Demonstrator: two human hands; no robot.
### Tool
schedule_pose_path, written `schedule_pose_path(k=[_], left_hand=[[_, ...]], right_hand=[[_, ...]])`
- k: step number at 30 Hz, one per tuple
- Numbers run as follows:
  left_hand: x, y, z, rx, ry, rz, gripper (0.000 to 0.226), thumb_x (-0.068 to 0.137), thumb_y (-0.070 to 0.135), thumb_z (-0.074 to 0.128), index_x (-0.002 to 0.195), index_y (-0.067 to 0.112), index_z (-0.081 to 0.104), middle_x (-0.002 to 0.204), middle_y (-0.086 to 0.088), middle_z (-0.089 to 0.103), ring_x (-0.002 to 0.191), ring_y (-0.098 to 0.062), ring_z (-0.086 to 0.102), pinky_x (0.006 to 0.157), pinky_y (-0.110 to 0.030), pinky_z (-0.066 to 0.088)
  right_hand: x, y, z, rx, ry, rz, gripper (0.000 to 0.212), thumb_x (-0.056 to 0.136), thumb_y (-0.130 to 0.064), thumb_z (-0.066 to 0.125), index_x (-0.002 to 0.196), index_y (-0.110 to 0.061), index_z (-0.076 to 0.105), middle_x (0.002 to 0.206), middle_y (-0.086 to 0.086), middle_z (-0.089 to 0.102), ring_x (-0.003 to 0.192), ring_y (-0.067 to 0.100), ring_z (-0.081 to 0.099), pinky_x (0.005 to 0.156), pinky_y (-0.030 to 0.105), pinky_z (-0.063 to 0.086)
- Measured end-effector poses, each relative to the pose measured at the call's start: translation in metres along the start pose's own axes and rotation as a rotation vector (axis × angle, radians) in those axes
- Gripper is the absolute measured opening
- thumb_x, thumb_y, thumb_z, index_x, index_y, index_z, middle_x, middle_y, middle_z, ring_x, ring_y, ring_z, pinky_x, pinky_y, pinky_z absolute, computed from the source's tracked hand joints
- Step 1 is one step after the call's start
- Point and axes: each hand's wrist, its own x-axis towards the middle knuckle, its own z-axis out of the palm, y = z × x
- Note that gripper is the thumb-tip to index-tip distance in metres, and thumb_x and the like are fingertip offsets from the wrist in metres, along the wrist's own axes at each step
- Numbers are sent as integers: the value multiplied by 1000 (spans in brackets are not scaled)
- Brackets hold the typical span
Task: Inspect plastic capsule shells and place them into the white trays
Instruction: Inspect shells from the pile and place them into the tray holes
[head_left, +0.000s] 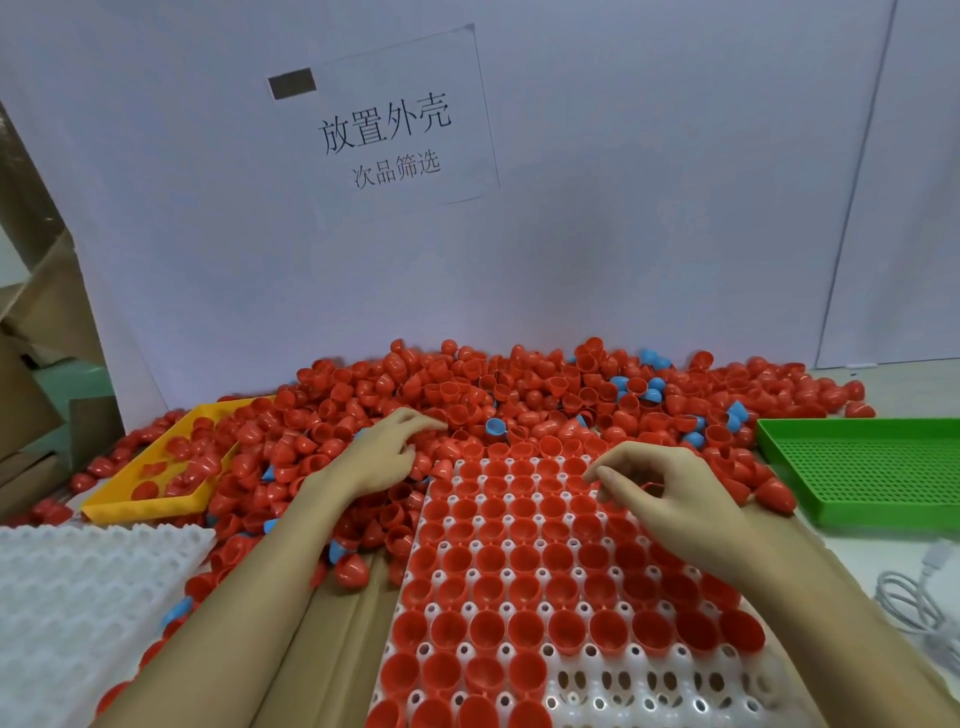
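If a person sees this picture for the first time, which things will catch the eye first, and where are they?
First comes the big heap of red capsule shells against the back wall, with a few blue shells mixed in. In front of it lies the white tray, nearly filled with red shells, where the right hand hovers over the far rows while the left hand reaches into the heap. A yellow tray sits at left, a green tray at right.

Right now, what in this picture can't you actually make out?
- Head view: whether the right hand holds a shell; its curled fingers hide this.
- White tray: near edge cut off by the frame.
- Shell defects in the red pile: too small.
- Left hand fingertips: buried among shells.
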Motion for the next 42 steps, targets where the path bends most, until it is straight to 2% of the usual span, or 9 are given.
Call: schedule_pose_path(k=[2,5,8,11,18,24,31,38,42], left_hand=[[9,1,-7,176,-130,-43,54,104,8,42,148,38,55,162,5,37,148,-21,38,122,-46,34],[15,0,-16,229,-158,-29,52,103,3,49,145,32,56,149,0,45,134,-23,50,110,-41,46],[14,-3,-16,277,-25,7,44,96,1,63,129,31,63,126,5,54,115,-21,59,84,-32,49],[8,-6,-11,272,174,9,36,92,10,73,122,28,63,112,5,61,106,-23,64,78,-35,51],[-20,21,-17,-427,635,-26,30,90,25,83,120,25,76,122,10,73,90,-7,72,80,-28,61],[-70,91,-4,-1186,308,41,27,97,32,71,123,29,77,118,-6,78,106,-24,75,89,-26,60],[-93,134,15,-1323,-107,148,31,107,32,57,126,13,72,114,-23,76,98,-28,74,88,-31,59],[-90,118,23,-1319,-148,89,34,107,37,59,123,10,74,110,-24,76,91,-24,72,83,-27,59],[-78,78,11,-1334,81,-90,37,97,48,73,107,14,79,96,-15,76,78,-20,69,71,-25,59]], right_hand=[[0,1,-1,-4,1,6,24,102,-19,66,92,-38,77,82,-16,76,82,8,73,80,42,61],[0,2,0,-6,-1,13,25,102,-19,66,91,-39,77,82,-15,76,81,8,73,79,41,60],[-1,2,0,-10,-8,10,25,102,-20,66,91,-39,76,81,-15,76,81,8,73,78,40,60],[-1,3,0,-9,-9,9,24,102,-20,66,92,-39,76,81,-16,76,81,7,73,78,39,61],[-1,1,-3,17,11,6,23,102,-18,66,92,-36,77,81,-13,76,77,10,73,76,38,62],[-3,-10,-2,213,-41,13,24,104,-19,64,97,-37,78,84,-3,77,76,12,73,69,21,55],[-8,-30,3,450,-152,-19,36,97,-29,75,131,-36,68,101,7,75,86,24,77,70,26,57],[-11,-37,6,386,-181,-15,22,96,-29,73,118,-31,76,92,5,76,81,22,76,74,33,62],[-13,-38,7,384,-153,13,18,99,-24,69,113,-33,77,89,6,76,76,22,74,68,28,60]])
